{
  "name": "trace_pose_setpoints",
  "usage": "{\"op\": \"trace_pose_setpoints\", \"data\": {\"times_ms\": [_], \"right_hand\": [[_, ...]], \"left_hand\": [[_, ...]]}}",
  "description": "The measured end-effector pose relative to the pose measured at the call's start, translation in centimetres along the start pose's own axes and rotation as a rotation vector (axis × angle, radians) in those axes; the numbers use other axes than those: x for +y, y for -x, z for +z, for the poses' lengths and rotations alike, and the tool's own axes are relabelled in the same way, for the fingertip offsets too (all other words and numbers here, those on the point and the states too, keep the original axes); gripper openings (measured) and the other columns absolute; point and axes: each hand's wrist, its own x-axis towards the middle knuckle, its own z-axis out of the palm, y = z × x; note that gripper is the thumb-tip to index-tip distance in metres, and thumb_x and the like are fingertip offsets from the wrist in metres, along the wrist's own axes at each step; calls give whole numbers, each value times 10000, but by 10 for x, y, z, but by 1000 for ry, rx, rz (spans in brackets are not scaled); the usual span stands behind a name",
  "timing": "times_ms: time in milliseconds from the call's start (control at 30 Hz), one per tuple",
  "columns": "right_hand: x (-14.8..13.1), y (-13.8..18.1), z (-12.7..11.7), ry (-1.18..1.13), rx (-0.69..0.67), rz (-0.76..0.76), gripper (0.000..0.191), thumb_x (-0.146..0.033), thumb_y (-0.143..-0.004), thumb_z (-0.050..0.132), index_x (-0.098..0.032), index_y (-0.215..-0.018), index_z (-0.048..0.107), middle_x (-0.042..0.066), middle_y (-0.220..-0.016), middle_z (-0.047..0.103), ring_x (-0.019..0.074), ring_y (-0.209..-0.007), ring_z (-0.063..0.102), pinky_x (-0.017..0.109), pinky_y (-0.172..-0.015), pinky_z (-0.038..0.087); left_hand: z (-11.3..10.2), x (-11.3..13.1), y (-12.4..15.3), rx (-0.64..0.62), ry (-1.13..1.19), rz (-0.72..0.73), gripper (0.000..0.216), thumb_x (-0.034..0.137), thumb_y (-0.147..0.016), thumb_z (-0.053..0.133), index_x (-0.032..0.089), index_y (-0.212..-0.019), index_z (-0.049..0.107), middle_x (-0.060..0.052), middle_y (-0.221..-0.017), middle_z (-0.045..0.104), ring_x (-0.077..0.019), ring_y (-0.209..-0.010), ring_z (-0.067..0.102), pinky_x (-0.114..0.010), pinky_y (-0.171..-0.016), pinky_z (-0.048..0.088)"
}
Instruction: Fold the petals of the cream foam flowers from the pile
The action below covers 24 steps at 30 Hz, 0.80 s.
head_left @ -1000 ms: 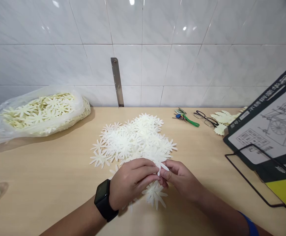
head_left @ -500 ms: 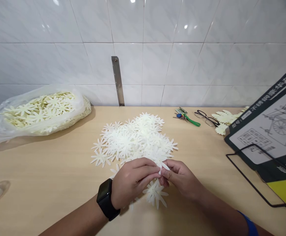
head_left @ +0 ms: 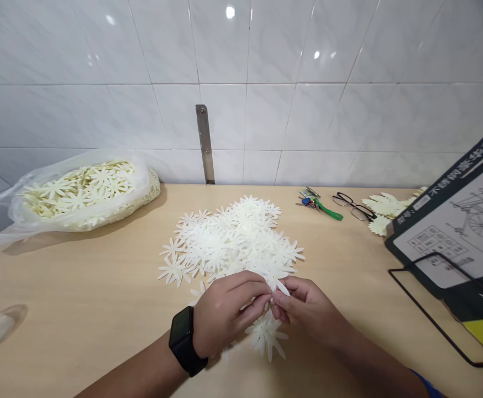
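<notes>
My left hand (head_left: pixel 225 318) and my right hand (head_left: pixel 305 309) meet just above the wooden table (head_left: pixel 100 298), fingertips pinched together on a white flower-shaped cutout (head_left: pixel 278 286). A black watch (head_left: pixel 185 341) sits on my left wrist. More of these white petals (head_left: pixel 266 334) lie beneath my hands. Just beyond them spreads a loose pile of white flower cutouts (head_left: pixel 233 243).
A clear plastic bag of yellowish flower cutouts (head_left: pixel 82 190) lies at the back left. Keys with a green tag (head_left: pixel 318 204), glasses (head_left: pixel 353 207) and a few more cutouts (head_left: pixel 380 213) sit at the back right. A printed box (head_left: pixel 461 226) and black wire frame (head_left: pixel 436 309) stand at right.
My hands stay pinched on the cutout with barely any motion; the view has shifted slightly, so everything sits a little lower and to the right in the frame.
</notes>
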Motion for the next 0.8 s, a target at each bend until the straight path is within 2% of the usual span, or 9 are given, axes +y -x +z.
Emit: {"op": "trace_pose_setpoints", "data": {"times_ms": [100,300,367,433,500,600,667,733,800], "right_hand": [[2,0,0,14,-7,28,327,-445,-823,633,-161,-679,557,-4,-625,554,108,-568,470,246,-580,407],[3,-1,0,24,-48,47,343,-449,-824,626,-167,-657,522,-14,-610,527,106,-562,454,241,-568,400],[2,-1,1,19,-57,60,369,-478,-817,629,-168,-650,515,-16,-601,521,106,-554,453,242,-563,403],[1,-2,1,12,-68,73,399,-506,-809,629,-166,-633,515,-17,-591,513,104,-548,456,243,-568,409],[1,-4,0,15,-75,91,418,-522,-814,617,-163,-621,522,-16,-582,514,99,-531,455,239,-555,405],[4,-9,-8,67,-47,187,423,-548,-860,532,-172,-666,526,-8,-600,556,77,-431,401,221,-432,308],[5,-12,-17,188,47,240,437,-560,-904,435,-187,-697,526,-22,-569,531,78,-391,321,224,-391,219],[4,-13,-26,399,242,110,424,-509,-908,471,-200,-619,458,-41,-540,432,100,-459,345,232,-436,258],[1,-13,-34,584,404,-4,398,-468,-923,464,-205,-625,451,-34,-561,418,127,-523,398,247,-482,309]], "left_hand": [[-7,-1,-4,55,32,-141,104,82,-857,565,157,-853,638,-43,-836,676,-119,-773,628,-214,-719,508],[-21,-20,-15,214,298,-643,139,276,-870,567,161,-800,605,-26,-763,628,-125,-687,593,-229,-631,506],[-24,-28,-17,259,373,-749,168,310,-853,576,157,-786,594,-22,-756,620,-127,-687,596,-235,-639,517],[-29,-35,-19,319,393,-795,176,316,-846,564,157,-771,574,-22,-758,614,-141,-717,611,-249,-652,529],[-36,-41,-19,394,283,-745,166,311,-854,543,162,-784,565,-26,-771,617,-155,-747,622,-269,-669,534],[-50,-48,-20,433,-155,-466,120,268,-871,533,168,-840,591,-47,-832,654,-175,-813,617,-321,-768,513],[-57,-50,-21,272,-377,-288,121,253,-882,532,175,-846,618,-58,-875,680,-192,-859,614,-348,-814,487],[-61,-51,-24,10,-434,-197,182,287,-896,538,183,-782,634,-49,-865,700,-200,-857,624,-355,-810,477],[-61,-52,-27,-141,-432,-185,266,324,-918,518,185,-730,645,-44,-864,711,-201,-855,634,-360,-815,477]]}}
